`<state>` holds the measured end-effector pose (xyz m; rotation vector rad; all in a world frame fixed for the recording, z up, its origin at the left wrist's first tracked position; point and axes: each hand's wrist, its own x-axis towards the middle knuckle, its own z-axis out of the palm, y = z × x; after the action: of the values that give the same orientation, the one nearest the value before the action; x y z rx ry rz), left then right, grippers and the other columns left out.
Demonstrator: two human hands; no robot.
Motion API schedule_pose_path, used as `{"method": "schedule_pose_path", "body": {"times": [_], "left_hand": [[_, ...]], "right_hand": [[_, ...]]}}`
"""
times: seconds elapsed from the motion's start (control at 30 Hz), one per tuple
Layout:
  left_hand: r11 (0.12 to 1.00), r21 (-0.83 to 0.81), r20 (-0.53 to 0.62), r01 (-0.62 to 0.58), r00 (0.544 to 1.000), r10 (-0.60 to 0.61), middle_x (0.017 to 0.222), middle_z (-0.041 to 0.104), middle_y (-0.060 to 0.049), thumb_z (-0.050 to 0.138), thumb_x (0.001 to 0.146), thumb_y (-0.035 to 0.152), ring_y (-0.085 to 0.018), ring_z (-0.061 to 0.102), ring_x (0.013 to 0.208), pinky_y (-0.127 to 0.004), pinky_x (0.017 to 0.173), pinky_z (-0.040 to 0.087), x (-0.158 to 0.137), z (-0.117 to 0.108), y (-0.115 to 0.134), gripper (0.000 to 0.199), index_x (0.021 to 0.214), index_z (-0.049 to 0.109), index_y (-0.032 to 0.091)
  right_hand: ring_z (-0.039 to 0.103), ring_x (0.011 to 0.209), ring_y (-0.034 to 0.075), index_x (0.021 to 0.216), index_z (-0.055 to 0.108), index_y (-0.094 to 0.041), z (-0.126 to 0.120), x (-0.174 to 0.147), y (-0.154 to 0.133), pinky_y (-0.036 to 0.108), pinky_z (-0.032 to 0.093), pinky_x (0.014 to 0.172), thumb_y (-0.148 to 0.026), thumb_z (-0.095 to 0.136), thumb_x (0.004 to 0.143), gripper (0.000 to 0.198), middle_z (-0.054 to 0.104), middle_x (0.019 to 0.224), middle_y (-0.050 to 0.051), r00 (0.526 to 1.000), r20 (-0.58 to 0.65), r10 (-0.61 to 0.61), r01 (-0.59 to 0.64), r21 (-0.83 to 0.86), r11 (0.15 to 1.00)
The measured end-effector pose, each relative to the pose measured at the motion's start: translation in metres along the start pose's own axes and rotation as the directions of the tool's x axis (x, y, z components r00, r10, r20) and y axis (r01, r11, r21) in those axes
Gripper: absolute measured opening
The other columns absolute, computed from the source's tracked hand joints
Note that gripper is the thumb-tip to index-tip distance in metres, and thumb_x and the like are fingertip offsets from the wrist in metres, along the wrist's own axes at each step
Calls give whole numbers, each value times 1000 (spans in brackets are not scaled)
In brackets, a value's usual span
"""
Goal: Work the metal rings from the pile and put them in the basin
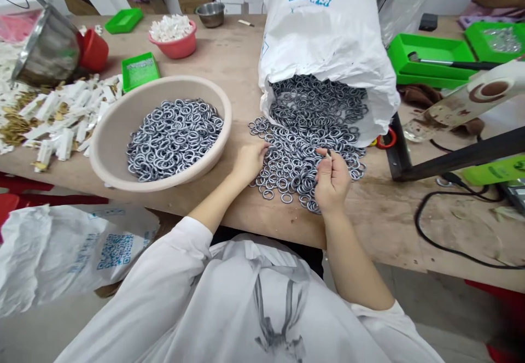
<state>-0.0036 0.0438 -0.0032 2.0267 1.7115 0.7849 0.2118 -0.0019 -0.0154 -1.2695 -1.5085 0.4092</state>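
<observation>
Grey metal rings (293, 158) lie in a loose pile on the table, spilling from the mouth of a large white sack (324, 40). At the pile's left edge is my left hand (248, 163), its fingers curled among the rings; whatever they hold is hidden. Over the right side of the pile, my right hand (333, 182) is closed in a pinch. A small dark thing shows between its thumb and index finger, too small to name. To the left stands a wide beige basin (100, 144) holding many more of these rings.
White and gold parts (61, 111) are heaped at the left, by a tilted steel bowl (51, 46). A pink bowl (180, 48) and green trays (141, 73) stand behind the basin. At the right are a black metal frame (463, 158), a cable (418, 226) and a bottle (492, 87).
</observation>
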Motion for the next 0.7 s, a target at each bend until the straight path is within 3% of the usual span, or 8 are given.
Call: {"method": "schedule_pose_path", "body": {"times": [0.1, 0.2, 0.27, 0.37, 0.5, 0.6, 0.7], "left_hand": [[951, -308, -15, 39, 999, -46, 97, 76, -9, 58, 89, 23, -22, 69, 89, -34, 86, 51, -1, -1, 1, 23, 104, 73, 14], [773, -627, 156, 99, 988, 0, 87, 74, -7, 63, 86, 30, -17, 66, 80, -29, 78, 50, -7, 3, 6, 25, 101, 71, 12], [673, -729, 250, 123, 963, 95, 86, 71, -6, 66, 85, 37, -15, 64, 80, -28, 79, 49, -12, 5, 12, 28, 98, 69, 13], [643, -757, 283, 113, 945, 167, 85, 67, -3, 68, 83, 43, -14, 59, 79, -27, 79, 47, -15, 7, 21, 30, 93, 67, 14], [635, -770, 178, 65, 977, 115, 78, 58, 0, 62, 88, 44, -12, 51, 74, -25, 74, 43, -15, 12, 30, 28, 87, 60, 17], [622, -778, 135, 87, 990, 30, 72, 52, 1, 56, 93, 40, -12, 48, 71, -25, 71, 42, -16, 16, 36, 28, 76, 55, 17], [571, -797, 217, 195, 976, -30, 70, 51, 1, 54, 94, 39, -11, 48, 68, -24, 68, 42, -19, 17, 41, 30, 74, 55, 17]], "right_hand": [[63, 91, 22, 112, 67, -22, 4, 2, -3, 39, 50, 81, -46, 47, 97, 35, 69, 98, 7, 997, 36, 73, -74, 37, 997], [62, 87, 20, 108, 68, -21, 11, 7, -10, 36, 48, 78, -44, 58, 90, 31, 70, 96, 5, 972, 183, 144, -163, 95, 982], [61, 83, 19, 103, 69, -20, 15, 12, -15, 34, 47, 76, -41, 63, 86, 27, 70, 92, 4, 946, 283, 160, -200, 118, 973], [53, 67, 15, 82, 66, -19, 18, 20, -21, 30, 40, 66, -38, 67, 83, 19, 63, 72, -1, 913, 351, 205, -251, 89, 964], [40, 57, 11, 67, 55, -20, 17, 28, -22, 28, 32, 56, -44, 72, 79, 32, 47, 59, -5, 905, 349, 241, -313, 167, 935], [46, 60, 11, 72, 57, -21, 19, 28, -22, 28, 39, 58, -52, 79, 72, 38, 52, 65, -4, 907, 359, 219, -335, 303, 892], [56, 65, 15, 87, 63, -24, 24, 24, -25, 31, 48, 62, -59, 82, 66, 44, 61, 74, -2, 895, 401, 195, -370, 423, 827]]}}
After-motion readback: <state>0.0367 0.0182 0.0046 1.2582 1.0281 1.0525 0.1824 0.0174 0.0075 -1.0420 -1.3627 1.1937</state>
